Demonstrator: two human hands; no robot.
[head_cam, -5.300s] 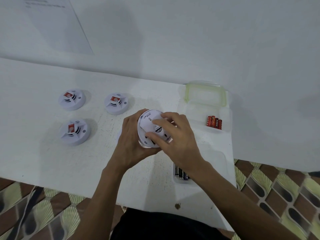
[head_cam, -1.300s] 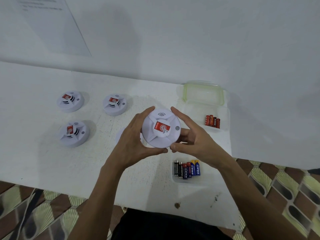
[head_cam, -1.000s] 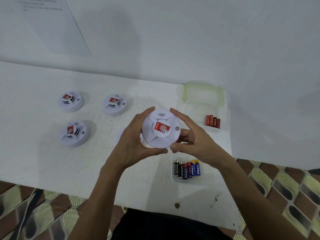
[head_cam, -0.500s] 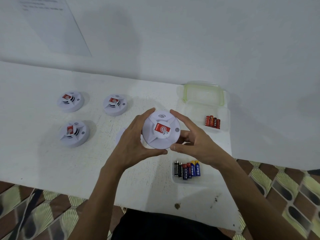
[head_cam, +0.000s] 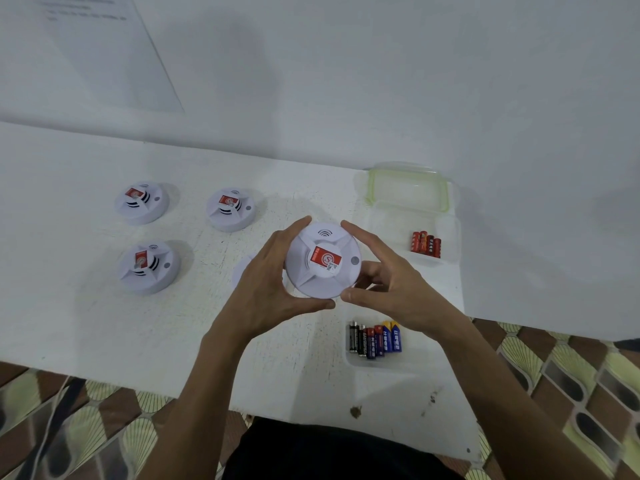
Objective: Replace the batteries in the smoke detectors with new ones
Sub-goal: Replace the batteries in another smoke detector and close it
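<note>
I hold a round white smoke detector (head_cam: 323, 261) with a red sticker, face up, above the white table (head_cam: 86, 323). My left hand (head_cam: 268, 289) grips its left rim, my right hand (head_cam: 388, 285) its right rim. Three more white detectors lie on the table: far left (head_cam: 141, 201), middle back (head_cam: 231, 209), and front left (head_cam: 149, 266). A white round piece (head_cam: 242, 271) lies partly hidden behind my left hand. Several black, red and blue batteries (head_cam: 375, 339) lie in a clear tray. Several red batteries (head_cam: 426, 243) sit in a clear container (head_cam: 408, 188).
The clear container with a green rim stands at the table's back right, against the white wall. A paper sheet (head_cam: 104, 50) hangs on the wall at upper left. The table's front edge (head_cam: 138, 382) is close to my body, patterned floor tiles beyond it.
Five seconds ago the detector was tilted with my right hand over it; since then it has been turned face up and held by both rims. Over the last second it barely moved.
</note>
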